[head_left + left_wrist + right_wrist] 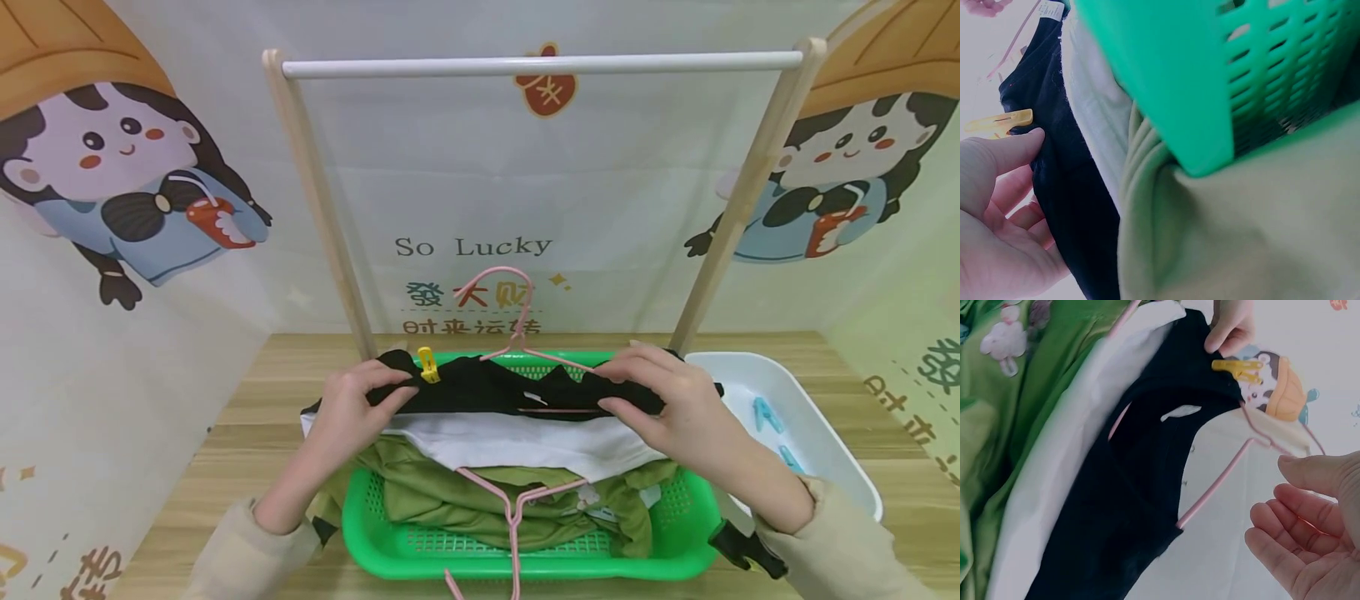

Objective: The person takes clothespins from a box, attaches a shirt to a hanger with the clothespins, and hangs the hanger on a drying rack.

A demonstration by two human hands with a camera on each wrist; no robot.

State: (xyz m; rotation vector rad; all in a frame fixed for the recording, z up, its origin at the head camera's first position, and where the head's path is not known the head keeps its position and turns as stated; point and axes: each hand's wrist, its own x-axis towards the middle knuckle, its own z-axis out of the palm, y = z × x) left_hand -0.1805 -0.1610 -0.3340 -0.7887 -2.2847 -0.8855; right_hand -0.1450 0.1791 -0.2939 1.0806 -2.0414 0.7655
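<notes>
A black top (pixel 480 385) with a pale neck label lies on a pink hanger (pixel 522 304), whose hook points up. My left hand (pixel 362 408) pinches the top at its left shoulder, beside a yellow clothespin (pixel 427 365) clipped there. At the opposite shoulder is my right hand (pixel 678 408); in the right wrist view its thumb and loosely bent fingers (pixel 1300 525) stand apart, holding nothing. Under the black top lies a white garment (pixel 517 442) with a second pink hanger (pixel 513 517) at its neckline. Green clothes (pixel 442 487) are beneath them.
A green perforated basket (pixel 540 571) bears the clothes. Behind it rises a wooden rack with a white bar (pixel 540 65). To the right, a white tray (pixel 832 450) contains light-blue clothespins (pixel 767 415). The wood-grain table (pixel 247 417) meets printed walls.
</notes>
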